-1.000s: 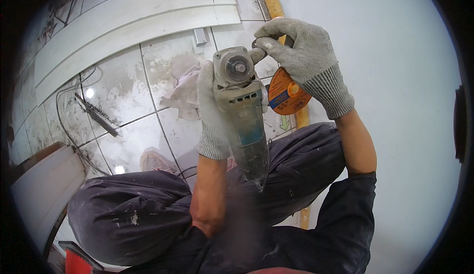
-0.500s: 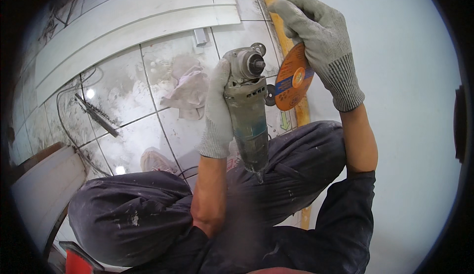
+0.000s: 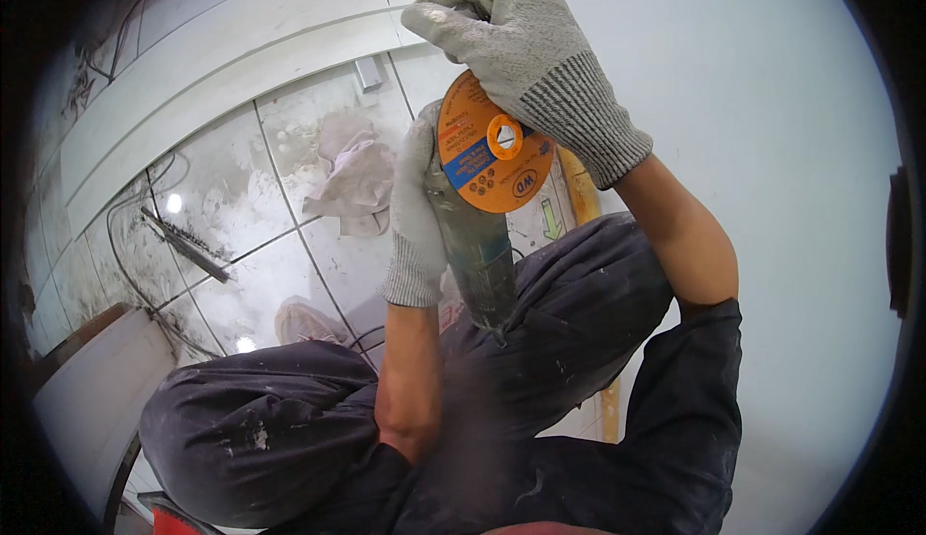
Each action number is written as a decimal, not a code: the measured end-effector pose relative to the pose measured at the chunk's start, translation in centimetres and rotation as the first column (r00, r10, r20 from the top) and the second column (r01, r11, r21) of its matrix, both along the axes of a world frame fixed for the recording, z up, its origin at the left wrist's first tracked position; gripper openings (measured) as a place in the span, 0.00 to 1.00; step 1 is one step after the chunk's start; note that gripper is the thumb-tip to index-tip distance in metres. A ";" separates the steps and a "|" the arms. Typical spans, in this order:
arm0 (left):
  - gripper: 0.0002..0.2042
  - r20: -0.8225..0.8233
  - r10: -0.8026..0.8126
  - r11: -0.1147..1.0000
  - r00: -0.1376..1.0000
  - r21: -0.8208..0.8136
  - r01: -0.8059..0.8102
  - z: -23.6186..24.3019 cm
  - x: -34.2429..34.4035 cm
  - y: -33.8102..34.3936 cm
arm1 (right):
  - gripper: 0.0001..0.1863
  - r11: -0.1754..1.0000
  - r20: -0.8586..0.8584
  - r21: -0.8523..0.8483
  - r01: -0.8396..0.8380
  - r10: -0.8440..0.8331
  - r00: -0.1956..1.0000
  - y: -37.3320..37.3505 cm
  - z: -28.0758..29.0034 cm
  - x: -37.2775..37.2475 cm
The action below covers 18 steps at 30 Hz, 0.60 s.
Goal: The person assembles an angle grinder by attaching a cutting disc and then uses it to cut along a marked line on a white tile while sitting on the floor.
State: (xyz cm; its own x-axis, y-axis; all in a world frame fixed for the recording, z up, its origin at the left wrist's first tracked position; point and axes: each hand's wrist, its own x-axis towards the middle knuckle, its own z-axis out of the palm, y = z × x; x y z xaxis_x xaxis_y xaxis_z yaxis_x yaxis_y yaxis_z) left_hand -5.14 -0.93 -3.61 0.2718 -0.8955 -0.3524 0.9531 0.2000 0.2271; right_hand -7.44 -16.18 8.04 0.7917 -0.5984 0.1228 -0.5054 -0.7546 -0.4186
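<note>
My left hand (image 3: 415, 207), in a grey knit glove, is closed around the upper body of a dusty green-grey angle grinder (image 3: 479, 270). The tool stands nearly upright over my lap, its lower end by my thigh. My gloved right hand (image 3: 531, 53) holds an orange cutting disc (image 3: 468, 139) with a blue band and a round centre hole. The disc lies in front of the grinder's head and covers the spindle; whether it touches the spindle I cannot tell. The right fingertips are curled together above the disc, and part of its edge is hidden under the palm.
Long white boards (image 3: 241, 48) lie across the dusty tiled floor. Nearer are a crumpled rag (image 3: 352, 183), a small grey block (image 3: 367, 74), a dark strip (image 3: 188, 246) and a cable (image 3: 121, 250). A pale wall (image 3: 762, 168) with a yellow strip (image 3: 582, 192) along its base rises at the right.
My right hand has moved left, bringing the disc from beside the grinder to over its head. The disc now faces up more fully. My left hand keeps hold of the grinder.
</note>
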 end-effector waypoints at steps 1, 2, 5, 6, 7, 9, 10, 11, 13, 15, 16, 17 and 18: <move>0.27 -0.006 -0.008 0.999 1.000 0.035 0.008 -0.2 0.0 0.0 | 0.32 0.999 -0.023 -0.030 0.012 -0.013 1.000 0.1 0.0 0.2; 0.27 -0.012 -0.016 0.997 1.000 0.069 0.017 -0.5 0.0 0.0 | 0.31 0.999 0.002 0.029 0.014 -0.014 1.000 0.2 0.2 0.3; 0.37 -0.039 -0.050 0.993 0.998 0.108 0.054 -1.8 0.1 -0.6 | 0.25 0.972 0.010 0.197 0.126 -0.130 0.991 0.8 1.9 0.6; 0.39 -0.044 -0.060 0.992 0.997 0.109 0.064 -2.4 0.3 -0.7 | 0.21 0.941 -0.003 0.280 0.189 -0.196 0.981 0.7 3.1 0.6; 0.39 -0.042 -0.065 0.993 0.997 0.092 0.069 -2.9 0.4 -0.6 | 0.18 0.900 -0.023 0.360 0.247 -0.256 0.966 0.9 4.1 0.4; 0.36 -0.053 -0.086 0.996 0.995 0.015 0.087 -3.5 0.7 -0.4 | 0.17 0.920 0.293 0.317 0.231 -0.327 0.898 1.9 5.7 -0.4; 0.31 -0.064 -0.105 0.994 0.992 -0.047 0.102 -3.7 0.9 -0.3 | 0.16 0.938 0.434 0.260 0.230 -0.326 0.840 2.1 6.0 -0.3; 0.27 -0.069 -0.131 0.990 0.989 -0.066 0.126 -3.7 1.0 -0.3 | 0.16 0.953 0.561 0.191 0.237 -0.304 0.770 2.2 6.3 -0.1; 0.28 -0.081 -0.118 0.993 0.990 -0.041 0.115 -3.4 0.9 -0.5 | 0.15 0.967 0.727 0.000 0.254 -0.175 0.664 2.3 5.8 0.7; 0.33 -0.064 -0.110 0.994 0.992 -0.004 0.110 -3.0 0.6 -0.7 | 0.14 0.955 0.783 -0.167 0.244 -0.022 0.621 2.8 4.5 1.2; 0.37 -0.043 -0.107 0.994 0.993 0.000 0.107 -3.0 0.3 -0.9 | 0.13 0.947 0.737 -0.265 0.183 0.076 0.671 2.9 4.1 1.0; 0.38 0.014 -0.098 0.992 0.995 -0.082 0.099 -3.1 0.1 -0.7 | 0.13 0.928 0.682 -0.356 0.113 0.175 0.710 3.1 3.7 0.7; 0.38 -0.060 -0.117 0.992 0.991 -0.053 0.114 -3.4 -0.2 -0.8 | 0.14 0.895 0.554 -0.445 -0.018 0.291 0.780 3.0 3.6 0.0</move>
State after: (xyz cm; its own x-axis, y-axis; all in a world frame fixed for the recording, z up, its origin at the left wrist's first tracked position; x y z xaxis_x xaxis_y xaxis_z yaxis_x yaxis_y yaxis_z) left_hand -5.34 -1.69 -7.00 0.1441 -0.9363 -0.3204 0.9826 0.0970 0.1585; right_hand -7.47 -13.20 11.68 0.5518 -0.2635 0.7913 -0.1186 -0.9639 -0.2383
